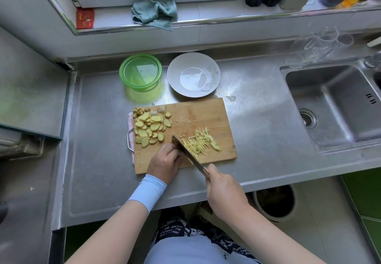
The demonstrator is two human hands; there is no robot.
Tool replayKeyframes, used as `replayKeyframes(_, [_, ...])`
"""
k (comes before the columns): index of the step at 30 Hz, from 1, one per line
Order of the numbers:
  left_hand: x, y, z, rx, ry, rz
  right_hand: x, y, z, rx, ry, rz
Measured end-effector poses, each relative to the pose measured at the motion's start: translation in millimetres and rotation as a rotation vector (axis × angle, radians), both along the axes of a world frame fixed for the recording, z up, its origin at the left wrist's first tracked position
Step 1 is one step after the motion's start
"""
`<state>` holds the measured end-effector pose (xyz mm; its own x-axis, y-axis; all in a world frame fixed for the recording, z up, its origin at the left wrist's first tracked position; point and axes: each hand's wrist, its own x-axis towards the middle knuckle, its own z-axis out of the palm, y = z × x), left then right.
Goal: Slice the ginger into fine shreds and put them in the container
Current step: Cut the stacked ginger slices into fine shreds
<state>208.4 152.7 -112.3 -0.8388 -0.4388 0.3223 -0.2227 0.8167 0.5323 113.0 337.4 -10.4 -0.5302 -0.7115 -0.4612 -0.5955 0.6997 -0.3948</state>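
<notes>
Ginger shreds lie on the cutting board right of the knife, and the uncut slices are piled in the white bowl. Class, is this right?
No. The head view shows the slices piled on the cutting board's left part, not in the white bowl. The shreds do lie right of the knife.

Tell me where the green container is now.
In the head view, the round translucent green container stands on the steel counter left of centre, just left of the round white plate and beyond the far left corner of the wooden cutting board.
</notes>
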Motion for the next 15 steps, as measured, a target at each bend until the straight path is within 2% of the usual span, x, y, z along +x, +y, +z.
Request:
replayKeyframes(6, [1.0,-1.7,3.0,-0.013,-0.003,-0.024,-3.3,-27.3,-6.4,-0.022,0.002,-0.010])
replayKeyframes(15, [0.6,-3.3,1.6,-0.022,0.005,-0.037,2.7,9.6,4.3,-0.026,-0.019,-0.009])
